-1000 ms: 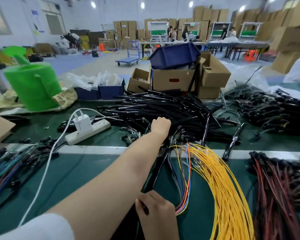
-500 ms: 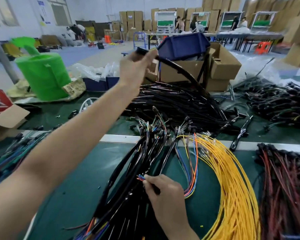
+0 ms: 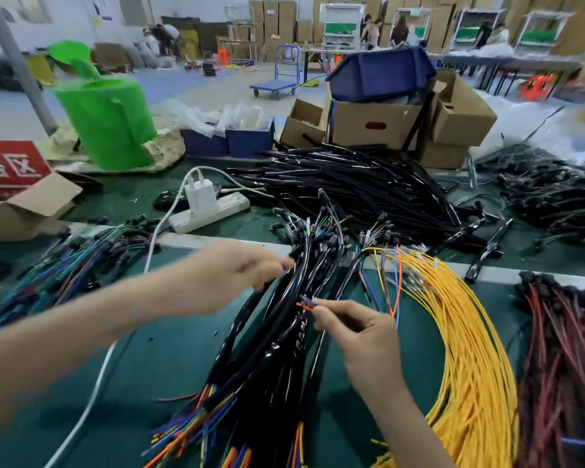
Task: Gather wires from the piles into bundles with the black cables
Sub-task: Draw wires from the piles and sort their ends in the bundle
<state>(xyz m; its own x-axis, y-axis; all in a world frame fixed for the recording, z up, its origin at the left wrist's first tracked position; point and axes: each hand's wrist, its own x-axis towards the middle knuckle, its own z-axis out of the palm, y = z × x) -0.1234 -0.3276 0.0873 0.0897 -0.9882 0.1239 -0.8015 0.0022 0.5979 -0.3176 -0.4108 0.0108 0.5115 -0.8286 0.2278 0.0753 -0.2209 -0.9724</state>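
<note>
Head view: right hand (image 3: 358, 336) pinches a few coloured wire tips (image 3: 304, 300) against one black cable bundle (image 3: 277, 349), one yellow pile (image 3: 470, 349) right of the grip; left hand (image 3: 230, 275) too blurred to tell.

Green table (image 3: 169, 349) bears black cables (image 3: 352, 184), yellow wires (image 3: 470, 349), power strip (image 3: 213, 211).

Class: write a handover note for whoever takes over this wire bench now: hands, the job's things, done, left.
Left hand: blurred, fingertips at the heap of glossy black cables with coloured wire ends; grip unclear.
Right hand: pinches thin orange and blue wires above that heap.
Behind it: loose black cable pile. To its right: yellow wire pile.
Done: bundles heaped mid-table.
Left: join the pinched wires; both piles are large.
</note>
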